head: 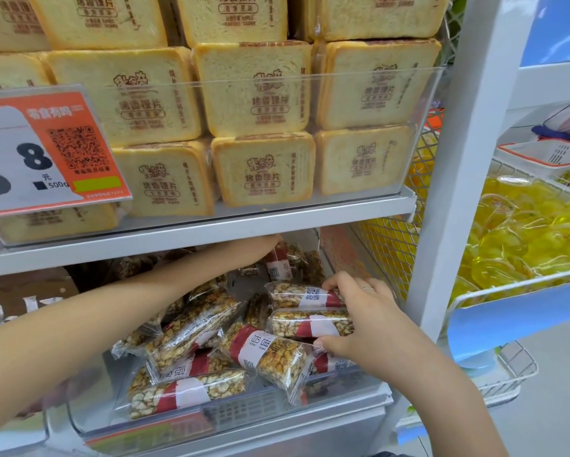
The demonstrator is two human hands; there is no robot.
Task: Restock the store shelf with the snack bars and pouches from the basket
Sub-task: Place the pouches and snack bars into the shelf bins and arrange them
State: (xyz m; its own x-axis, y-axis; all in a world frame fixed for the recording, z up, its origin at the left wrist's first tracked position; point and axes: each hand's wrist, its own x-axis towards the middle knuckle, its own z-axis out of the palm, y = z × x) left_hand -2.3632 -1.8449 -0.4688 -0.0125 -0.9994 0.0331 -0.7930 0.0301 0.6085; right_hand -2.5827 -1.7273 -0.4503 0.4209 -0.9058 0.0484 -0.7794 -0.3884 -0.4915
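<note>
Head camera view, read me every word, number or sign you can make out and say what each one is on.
"8 8", cut off at the left edge: price tag on the upper shelf.
"元" and "500g": same price tag, below the digits.
QR code, no readable text: orange part of that tag.
"烤香馍片": toast-slice packs; their smaller lines are too blurred.
Snack bar wrappers: large characters and QR codes, too tilted and small to read surely.

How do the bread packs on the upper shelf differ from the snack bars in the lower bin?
The bread packs are pale, square and large; the snack bars are narrow, nutty brown with a red-and-white band. The bread packs stand upright in neat stacked rows; the snack bars lie jumbled at many angles. No hand touches the bread packs; the right hand grips snack bars. Both sit behind clear plastic fronts.
</note>
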